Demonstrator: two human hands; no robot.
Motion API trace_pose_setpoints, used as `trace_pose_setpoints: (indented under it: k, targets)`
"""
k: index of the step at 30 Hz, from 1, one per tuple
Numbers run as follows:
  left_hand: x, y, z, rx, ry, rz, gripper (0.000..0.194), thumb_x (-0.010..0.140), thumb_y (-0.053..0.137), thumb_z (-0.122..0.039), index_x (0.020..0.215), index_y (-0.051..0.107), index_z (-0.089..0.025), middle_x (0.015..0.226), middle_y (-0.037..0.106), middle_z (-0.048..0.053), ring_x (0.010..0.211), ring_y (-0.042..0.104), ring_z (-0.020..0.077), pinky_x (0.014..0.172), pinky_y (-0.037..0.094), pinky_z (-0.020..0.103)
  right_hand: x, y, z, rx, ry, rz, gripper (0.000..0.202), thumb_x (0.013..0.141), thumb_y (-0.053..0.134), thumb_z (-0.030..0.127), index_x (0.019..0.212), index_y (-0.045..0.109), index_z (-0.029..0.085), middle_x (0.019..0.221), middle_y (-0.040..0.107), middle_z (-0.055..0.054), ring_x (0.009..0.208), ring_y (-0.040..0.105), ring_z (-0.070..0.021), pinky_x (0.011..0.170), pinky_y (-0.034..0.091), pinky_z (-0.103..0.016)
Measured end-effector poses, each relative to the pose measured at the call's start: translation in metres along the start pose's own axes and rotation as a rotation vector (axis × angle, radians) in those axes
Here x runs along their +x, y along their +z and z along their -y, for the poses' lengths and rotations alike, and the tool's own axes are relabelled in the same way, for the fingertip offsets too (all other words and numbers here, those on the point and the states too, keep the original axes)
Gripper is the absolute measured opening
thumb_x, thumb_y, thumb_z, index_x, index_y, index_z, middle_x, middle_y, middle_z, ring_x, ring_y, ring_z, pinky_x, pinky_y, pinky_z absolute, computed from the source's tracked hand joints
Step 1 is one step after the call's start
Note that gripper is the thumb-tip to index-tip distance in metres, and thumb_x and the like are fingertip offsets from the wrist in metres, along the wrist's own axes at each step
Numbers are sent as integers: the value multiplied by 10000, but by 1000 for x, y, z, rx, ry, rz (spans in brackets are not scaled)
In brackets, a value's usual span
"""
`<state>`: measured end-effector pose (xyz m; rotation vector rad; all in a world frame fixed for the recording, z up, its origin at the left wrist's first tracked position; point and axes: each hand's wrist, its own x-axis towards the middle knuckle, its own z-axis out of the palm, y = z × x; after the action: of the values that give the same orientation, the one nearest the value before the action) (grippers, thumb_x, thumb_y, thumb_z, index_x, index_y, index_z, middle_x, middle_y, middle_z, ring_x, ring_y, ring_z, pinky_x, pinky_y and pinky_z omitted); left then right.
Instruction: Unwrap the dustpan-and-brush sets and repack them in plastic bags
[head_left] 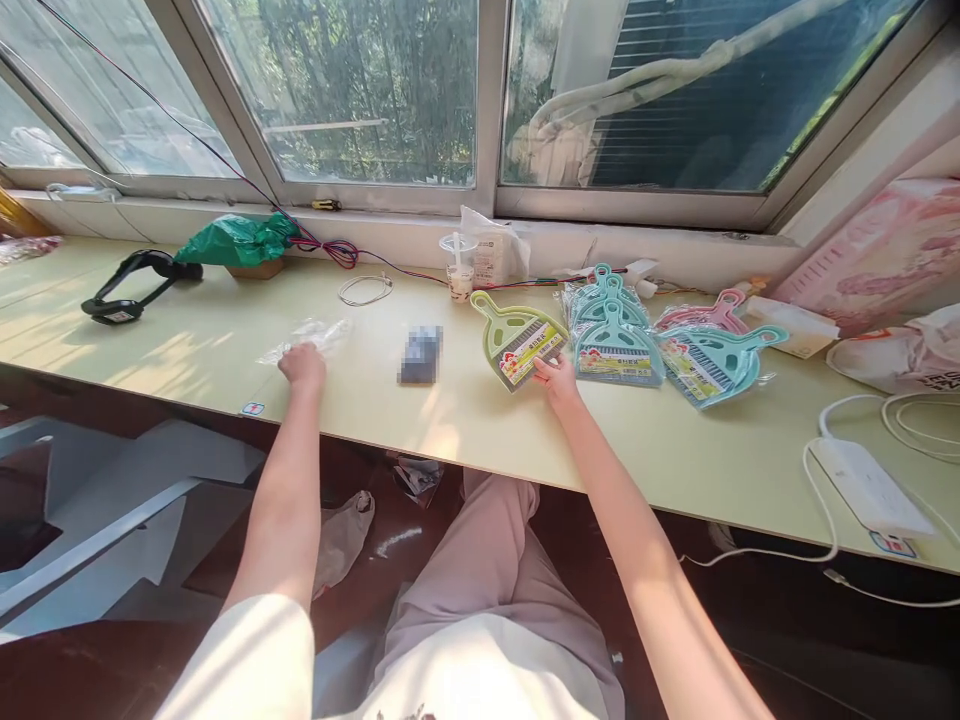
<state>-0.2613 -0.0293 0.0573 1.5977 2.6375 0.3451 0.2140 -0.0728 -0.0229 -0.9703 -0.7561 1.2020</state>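
Green dustpan (517, 342) left of the right hand (559, 382), front edge in its clamped grip

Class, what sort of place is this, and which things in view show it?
Probably an indoor workspace, though home or workplace is unclear: a long pale-yellow worktable runs alongside large windows, with several dustpan-and-brush sets grouped on it.

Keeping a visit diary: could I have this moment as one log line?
left hand: at clear plastic; right hand: holding yellow-green dustpan; right of it: teal dustpans, pink dustpan; between hands: pixelated dark object
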Motion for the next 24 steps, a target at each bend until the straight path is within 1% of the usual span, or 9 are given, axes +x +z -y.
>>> trace_pose_setpoints:
  k: [3, 5, 7, 11, 14, 17, 20, 22, 24]
  targets:
    - [-6, -13, -17, -139, -1, -266, 369, 966, 336, -181, 1231, 582, -111, 1236, 590, 197, 1166, 525, 318, 940, 410, 467, -2, 2, 3, 35, 2, 5, 537, 511, 868, 333, 938, 558, 234, 819, 735, -15, 841, 731, -253, 781, 620, -450]
    - [-16, -19, -45, -348, 123, -446, 345, 978, 355, -215, 1187, 625, -163, 1185, 637, 143, 1125, 556, 283, 936, 424, 408, -3, 2, 6, 60, -6, -7, 515, 530, 860, 310, 939, 556, 235, 837, 735, -17, 846, 731, -246, 782, 620, -437]
    - [-30, -20, -84, -541, 303, -501, 311, 977, 388, -235, 1129, 657, -197, 1155, 658, 108, 1110, 570, 254, 961, 416, 366, -4, 2, 10, 84, -23, -21, 498, 552, 848, 288, 953, 557, 232, 877, 734, -25, 851, 729, -234, 785, 617, -416]
    - [-67, 3, -169, -776, 544, -409, 324, 983, 362, -225, 1132, 647, -184, 1136, 659, 109, 1142, 558, 238, 1019, 393, 363, -5, -2, 18, 129, -64, -43, 484, 589, 825, 266, 992, 561, 226, 948, 729, -34, 891, 721, -209, 818, 602, -375]
    - [-92, 36, -211, -742, 664, -254, 453, 938, 318, -88, 1284, 577, -223, 1184, 638, 121, 1158, 553, 246, 1094, 327, 448, -5, -6, 24, 160, -86, -84, 502, 584, 825, 258, 1006, 557, 222, 959, 725, -34, 914, 715, -204, 851, 589, -373]
    - [-108, 64, -231, -569, 688, -167, 617, 874, 297, -5, 1387, 501, -280, 1139, 645, 129, 1128, 566, 274, 1137, 173, 594, -4, -10, 29, 185, -113, -132, 545, 571, 832, 261, 1036, 551, 229, 986, 723, -31, 922, 713, -197, 863, 583, -363]
    - [-116, 81, -241, -404, 703, -148, 516, 904, 353, -95, 1351, 547, -264, 1162, 631, 155, 1191, 520, 325, 1118, 61, 671, -4, -13, 33, 178, -131, -132, 562, 596, 830, 285, 1080, 548, 242, 1046, 718, -38, 961, 706, -197, 871, 579, -360]
    - [-121, 86, -245, -304, 721, -154, 424, 919, 443, -228, 1325, 566, -217, 1210, 607, 177, 1263, 452, 368, 1105, 67, 687, -5, -16, 37, 138, -107, -90, 558, 601, 835, 296, 1083, 562, 238, 1050, 721, -48, 962, 708, -211, 858, 585, -369]
    - [-125, 89, -249, -223, 736, -119, 459, 900, 512, -309, 1336, 542, -168, 1249, 582, 199, 1274, 431, 386, 1089, 207, 653, -8, -21, 42, 70, -59, -40, 550, 582, 848, 300, 1059, 587, 220, 999, 733, -57, 902, 720, -225, 805, 603, -374]
